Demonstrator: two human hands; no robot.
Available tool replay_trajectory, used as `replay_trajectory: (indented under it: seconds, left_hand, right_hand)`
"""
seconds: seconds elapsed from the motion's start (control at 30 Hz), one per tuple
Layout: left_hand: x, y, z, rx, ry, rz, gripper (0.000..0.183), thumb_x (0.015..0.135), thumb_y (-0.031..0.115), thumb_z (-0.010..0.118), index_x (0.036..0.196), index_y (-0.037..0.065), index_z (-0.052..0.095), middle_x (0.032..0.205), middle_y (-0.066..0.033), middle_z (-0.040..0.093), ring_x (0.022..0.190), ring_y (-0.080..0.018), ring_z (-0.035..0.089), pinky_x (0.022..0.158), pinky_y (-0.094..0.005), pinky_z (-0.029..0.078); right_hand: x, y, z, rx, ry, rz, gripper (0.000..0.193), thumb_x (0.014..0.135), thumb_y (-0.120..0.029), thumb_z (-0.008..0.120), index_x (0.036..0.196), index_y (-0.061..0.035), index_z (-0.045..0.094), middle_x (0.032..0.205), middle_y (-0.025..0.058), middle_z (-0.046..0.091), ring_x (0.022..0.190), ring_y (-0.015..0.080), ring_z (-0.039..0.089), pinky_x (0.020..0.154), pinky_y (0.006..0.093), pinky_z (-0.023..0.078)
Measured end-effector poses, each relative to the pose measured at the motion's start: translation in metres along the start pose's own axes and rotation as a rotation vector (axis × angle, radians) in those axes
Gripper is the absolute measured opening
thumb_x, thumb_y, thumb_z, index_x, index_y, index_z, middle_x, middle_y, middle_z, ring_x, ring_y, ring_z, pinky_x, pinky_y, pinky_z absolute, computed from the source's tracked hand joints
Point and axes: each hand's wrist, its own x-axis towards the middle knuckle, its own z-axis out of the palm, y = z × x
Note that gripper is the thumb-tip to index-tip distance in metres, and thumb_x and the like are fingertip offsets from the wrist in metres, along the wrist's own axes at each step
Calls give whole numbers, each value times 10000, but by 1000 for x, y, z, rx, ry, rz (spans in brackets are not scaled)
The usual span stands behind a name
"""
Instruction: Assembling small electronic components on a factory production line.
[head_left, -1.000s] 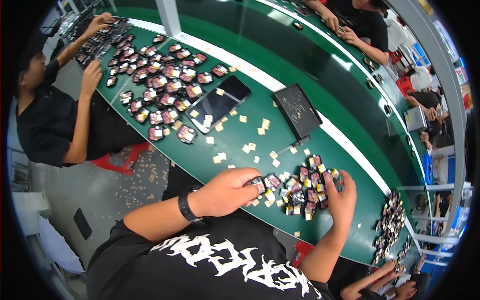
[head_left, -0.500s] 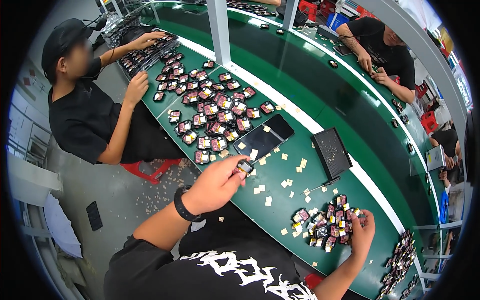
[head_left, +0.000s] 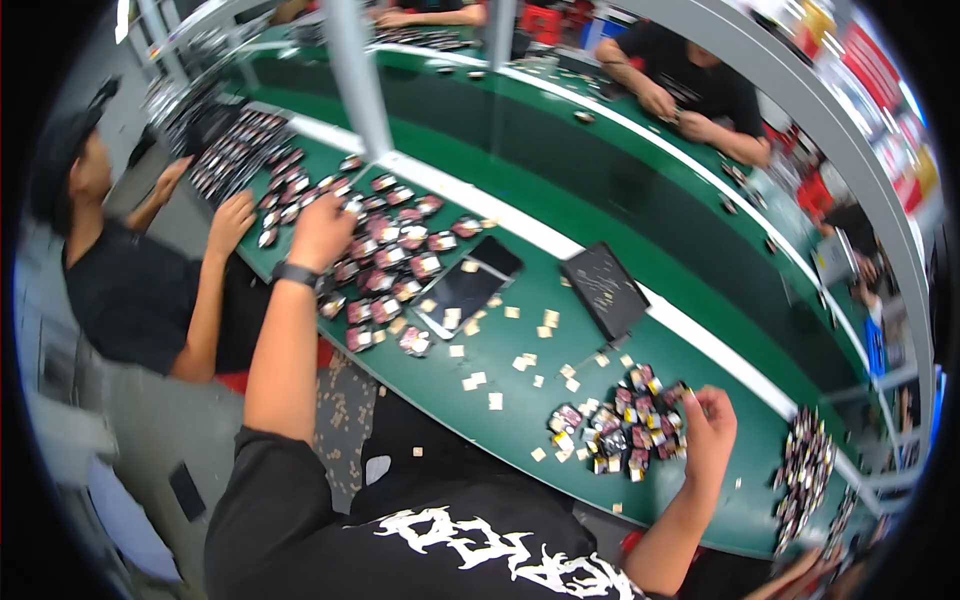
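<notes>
My left arm stretches out to the larger pile of small black pieces with pink-and-white labels [head_left: 385,255]. My left hand [head_left: 322,232] is over the pile's left part; its fingers point away and are blurred, so whether they hold a piece cannot be made out. At the right, my right hand [head_left: 710,425] pinches a small dark labelled piece [head_left: 682,390] between thumb and fingers. It is at the right edge of a smaller pile of similar pieces [head_left: 640,425], some showing yellow tabs.
A phone-like dark slab [head_left: 470,285] and a black tray [head_left: 606,290] holding tiny bits lie on the green table. Cream squares [head_left: 495,401] are scattered around. Another heap [head_left: 803,465] is at far right. A co-worker [head_left: 130,270] sits at left; a grey post [head_left: 355,85] rises behind.
My left hand has moved from the table's near edge, where it held a small labelled piece, up and left onto the larger pile. My right hand stays by the smaller pile. The view has shifted.
</notes>
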Motion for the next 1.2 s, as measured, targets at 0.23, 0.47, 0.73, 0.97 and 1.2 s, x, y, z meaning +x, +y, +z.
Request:
replay_trajectory:
  seconds: [0.23,0.47,0.73,0.97,1.2]
  left_hand:
    - [-32,36,-10,582,268,264,315,861,133,724,1113,-40,650,1069,-263,674,907,-451,652,796,-495,522]
    - [-195,231,67,-1061,-992,146,714,927,16,652,1568,53,339,1385,-170,575,1096,-208,666,806,-290,562]
    - [-232,254,92,-1138,-1244,-127,407,1042,35,540,1442,-32,502,1043,-96,686,875,-134,669,765,-276,558]
    - [-237,252,80,-1053,-1157,-143,404,1019,13,577,1414,-48,515,974,-106,684,842,-151,689,724,-294,586]
    - [-246,262,72,-872,-1043,-16,323,1005,11,595,1320,-59,588,960,-96,689,784,-140,699,692,-270,586]
  right_hand:
    - [-12,-53,14,381,-70,102,95,947,-64,714,964,-28,628,854,4,662,762,49,597,640,205,470]
    - [-41,-70,15,637,-229,161,105,962,-39,698,1017,2,620,922,64,724,810,69,651,708,212,504]
    - [-72,-65,14,219,-467,128,134,978,-49,681,1087,25,654,827,-16,627,650,22,485,546,210,378]
    - [-85,-65,12,288,-321,95,187,1031,-122,613,1146,20,653,883,23,648,738,76,557,667,227,458]
    - [-111,-61,21,897,-434,458,412,1104,-306,472,847,-24,627,654,55,565,549,97,449,524,241,368]
